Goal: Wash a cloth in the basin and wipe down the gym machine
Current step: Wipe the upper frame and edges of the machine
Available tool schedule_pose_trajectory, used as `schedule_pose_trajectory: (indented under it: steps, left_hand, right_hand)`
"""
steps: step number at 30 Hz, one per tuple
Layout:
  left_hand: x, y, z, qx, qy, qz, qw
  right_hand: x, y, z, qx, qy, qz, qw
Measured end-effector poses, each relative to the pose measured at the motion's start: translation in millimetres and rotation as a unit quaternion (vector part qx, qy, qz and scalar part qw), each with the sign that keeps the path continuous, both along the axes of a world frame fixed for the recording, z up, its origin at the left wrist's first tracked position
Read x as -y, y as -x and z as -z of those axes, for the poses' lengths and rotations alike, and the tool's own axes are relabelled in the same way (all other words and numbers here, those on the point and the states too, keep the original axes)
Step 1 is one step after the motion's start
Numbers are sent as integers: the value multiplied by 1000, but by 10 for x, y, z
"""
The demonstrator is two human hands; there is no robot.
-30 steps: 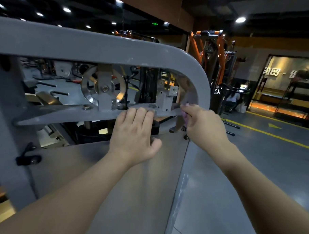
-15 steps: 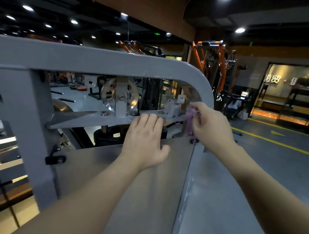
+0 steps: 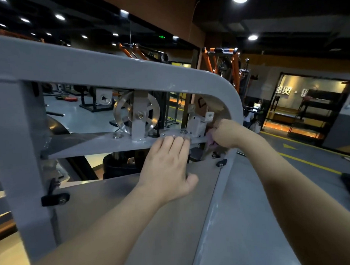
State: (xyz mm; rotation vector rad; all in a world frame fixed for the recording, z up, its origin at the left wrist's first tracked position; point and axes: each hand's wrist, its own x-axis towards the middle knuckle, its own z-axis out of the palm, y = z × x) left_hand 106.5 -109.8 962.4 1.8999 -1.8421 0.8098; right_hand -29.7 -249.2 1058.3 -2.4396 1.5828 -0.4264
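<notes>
The left hand is lying flat, fingers straight, with its fingertips resting on the grey horizontal plate of the gym machine. The right hand is gripping a small pale purple cloth, bunched between curled fingers, and is pressing it against the plate's right end, just inside the rounded corner of the frame. A steel pulley wheel is standing upright on the plate, left of a white bracket that is sitting just beside the cloth. Below the plate a flat metal panel is sloping toward the camera; its right edge is giving onto open grey floor with yellow lines. White signage is glowing by a lit doorway far right, too blurred to read.
</notes>
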Motion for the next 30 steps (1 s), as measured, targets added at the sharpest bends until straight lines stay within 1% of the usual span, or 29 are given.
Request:
schedule_pose_trajectory:
  steps: [4, 7, 10, 12, 15, 18, 20, 22, 25, 28, 30]
  left_hand:
    - [26, -18, 8, 5, -4, 4, 1000]
    - [11, -4, 11, 11, -4, 3, 1000]
    - [6, -7, 20, 14, -4, 3, 1000]
    - [11, -25, 29, 16, -5, 6, 1000]
    - [0, -24, 26, 15, -7, 5, 1000]
    - [-14, -14, 1, 15, -5, 2, 1000]
    - [-23, -6, -11, 21, -1, 1, 1000]
    - [-37, 2, -17, 20, 1, 0, 1000]
    - [-78, -20, -25, 27, -16, 0, 1000]
    - [-197, -98, -32, 54, -29, 22, 998]
    - [-380, -191, -19, 39, -15, 27, 999]
  right_hand:
    - [120, -233, 23, -37, 79, 42, 995]
    - [123, -185, 33, -80, 66, 46, 994]
    - [14, 90, 5, -71, 61, 26, 995]
    - [-123, 233, -11, -83, 55, 5, 995]
    - [-65, 136, -11, -184, 105, 15, 977]
    - [96, -81, 24, -232, 110, 26, 966]
    - [150, -109, 48, -226, 89, 21, 970]
    - [101, -30, 85, -204, 92, 7, 975]
    - [-118, 132, 208, -122, 155, -2, 980]
    - [-415, 203, 387, -29, 180, 7, 983]
    - [-560, 164, 491, 10, 207, 12, 978]
